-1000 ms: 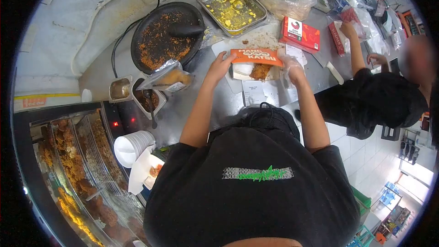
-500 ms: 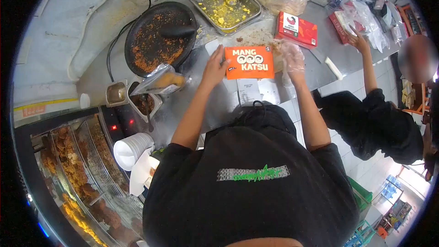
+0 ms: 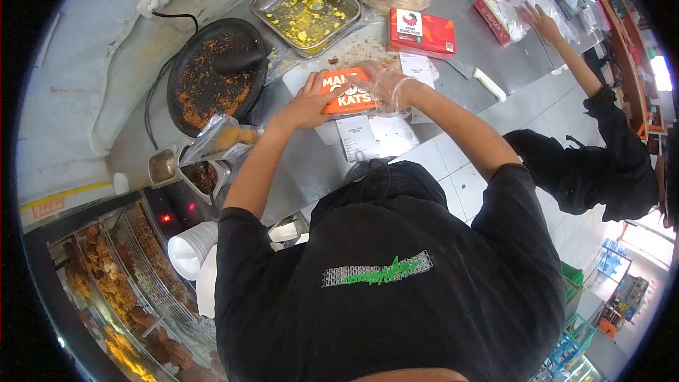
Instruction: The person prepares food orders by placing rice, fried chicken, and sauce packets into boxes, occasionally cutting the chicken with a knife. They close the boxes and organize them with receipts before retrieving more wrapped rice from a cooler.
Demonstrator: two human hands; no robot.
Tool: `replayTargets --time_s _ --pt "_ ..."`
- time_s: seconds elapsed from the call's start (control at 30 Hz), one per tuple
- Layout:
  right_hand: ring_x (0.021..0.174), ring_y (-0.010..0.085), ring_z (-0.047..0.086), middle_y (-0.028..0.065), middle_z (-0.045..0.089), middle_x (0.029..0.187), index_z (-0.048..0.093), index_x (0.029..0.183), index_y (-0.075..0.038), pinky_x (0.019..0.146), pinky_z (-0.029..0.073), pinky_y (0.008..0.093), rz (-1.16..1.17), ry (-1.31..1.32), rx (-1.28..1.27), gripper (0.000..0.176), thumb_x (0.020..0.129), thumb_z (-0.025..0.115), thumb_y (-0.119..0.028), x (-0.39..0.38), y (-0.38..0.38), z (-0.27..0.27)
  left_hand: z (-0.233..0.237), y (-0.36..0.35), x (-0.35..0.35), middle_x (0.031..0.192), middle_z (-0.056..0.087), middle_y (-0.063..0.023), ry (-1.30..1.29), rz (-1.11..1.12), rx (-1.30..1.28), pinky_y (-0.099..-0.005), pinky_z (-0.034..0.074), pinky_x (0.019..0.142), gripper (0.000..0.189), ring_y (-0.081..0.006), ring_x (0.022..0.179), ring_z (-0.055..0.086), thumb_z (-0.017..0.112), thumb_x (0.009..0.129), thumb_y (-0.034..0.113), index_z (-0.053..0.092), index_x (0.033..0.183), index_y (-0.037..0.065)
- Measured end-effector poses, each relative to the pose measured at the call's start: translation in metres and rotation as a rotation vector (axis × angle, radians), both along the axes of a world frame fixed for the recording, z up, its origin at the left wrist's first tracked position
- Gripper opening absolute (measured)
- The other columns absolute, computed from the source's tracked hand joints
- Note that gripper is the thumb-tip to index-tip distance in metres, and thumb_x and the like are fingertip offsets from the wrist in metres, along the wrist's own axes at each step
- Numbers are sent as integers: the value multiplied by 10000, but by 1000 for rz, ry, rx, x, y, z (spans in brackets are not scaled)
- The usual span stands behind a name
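An orange box (image 3: 345,100) with white lettering lies on the metal counter between my two hands. My left hand (image 3: 308,104) is bare and grips the box's left side, fingers over its top. On the right side, my right hand (image 3: 390,90) wears a clear plastic glove and presses on the box, covering part of the lettering. Just below the box lies a printed receipt (image 3: 357,137). A second receipt (image 3: 419,71) is to the right of my gloved hand, below a red box (image 3: 422,34).
A black stone mortar (image 3: 205,92) with orange crumbs stands at left, near a tray (image 3: 263,1) of yellow food. A white-handled knife (image 3: 489,85) lies at right. A co-worker's hand (image 3: 543,25) touches plastic bags. White cups (image 3: 192,247) stand at lower left.
Both hands have closed in on the orange box, and my right hand now covers part of it. The second receipt has come into sight. The whole view has shifted.
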State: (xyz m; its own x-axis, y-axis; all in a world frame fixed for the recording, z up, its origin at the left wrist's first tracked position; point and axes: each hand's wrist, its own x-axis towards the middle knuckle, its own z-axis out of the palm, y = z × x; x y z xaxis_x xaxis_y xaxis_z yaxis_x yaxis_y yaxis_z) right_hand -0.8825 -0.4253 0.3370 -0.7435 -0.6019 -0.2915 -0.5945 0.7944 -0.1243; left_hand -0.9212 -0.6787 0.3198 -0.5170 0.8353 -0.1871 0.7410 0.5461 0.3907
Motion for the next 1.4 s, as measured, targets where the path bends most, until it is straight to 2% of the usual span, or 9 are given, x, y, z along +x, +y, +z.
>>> replayTargets --time_s 0.13,0.43,0.57,0.93,1.0,1.1,1.2,1.3,1.4 --pt "1289 418 348 266 248 1431 172 1477 -245 1064 336 441 71 -157 -132 867 780 680 -336 -11 7 19 13 0 -6 1490 55 -262 -96 -28 -17 -455 227 1112 693 -438 1375 106 656 833 327 308 1430 367" --pt "1319 398 305 243 241 1442 248 1440 -371 1068 319 458 81 8 -133 753 805 632 -496 -1 12 -1 17 -2 -9 1495 77 -240 -35 -131 -50 -474 237 1107 644 -447 1364 139 658 820 393 379 1399 355" --pt "1327 393 292 226 252 1445 338 1410 -360 1077 285 479 115 88 -133 741 767 609 -607 0 13 -5 -5 -15 5 1507 95 -208 216 -176 4 -508 258 1091 615 -469 1351 163 630 827 427 393 1390 354" --pt "1337 372 297 185 246 1476 413 1392 -240 1093 264 467 -107 201 -94 771 748 625 -606 -10 42 26 -9 -12 7 1512 165 -161 196 -16 106 -541 243 1083 467 -458 1362 151 546 880 439 491 1328 320" --pt "1327 360 307 167 300 1442 351 1412 -162 1085 260 492 -355 347 -162 894 679 754 -478 -23 88 17 -10 -3 4 1516 164 -151 222 38 112 -548 219 1090 472 -449 1369 143 557 876 422 485 1332 323" --pt "1323 368 310 180 301 1434 240 1456 -158 1081 269 485 -407 405 122 1029 643 772 -497 -49 137 22 -14 10 -1 1516 177 -131 341 125 48 -569 149 1103 524 -403 1378 155 599 853 386 457 1354 333" --pt "1323 370 327 212 334 1421 101 1491 -179 1094 234 475 -409 185 345 1141 636 722 -608 -71 159 26 1 38 15 1498 232 -122 373 223 51 -572 160 1098 541 -392 1366 191 613 841 334 461 1358 287" --pt "1292 377 352 217 352 1388 110 1490 -173 1058 287 472 -396 42 177 1111 658 691 -628 -81 170 14 -17 106 48 1460 315 -121 74 210 384 -575 188 1085 598 -381 1326 271 634 813 331 447 1368 209" --pt "1272 386 365 222 368 1368 100 1491 -179 1038 309 468 -331 37 125 1105 667 667 -649 -92 188 19 -23 188 82 1427 338 -143 125 321 260 -544 208 1088 686 -359 1313 301 674 776 357 415 1382 166"
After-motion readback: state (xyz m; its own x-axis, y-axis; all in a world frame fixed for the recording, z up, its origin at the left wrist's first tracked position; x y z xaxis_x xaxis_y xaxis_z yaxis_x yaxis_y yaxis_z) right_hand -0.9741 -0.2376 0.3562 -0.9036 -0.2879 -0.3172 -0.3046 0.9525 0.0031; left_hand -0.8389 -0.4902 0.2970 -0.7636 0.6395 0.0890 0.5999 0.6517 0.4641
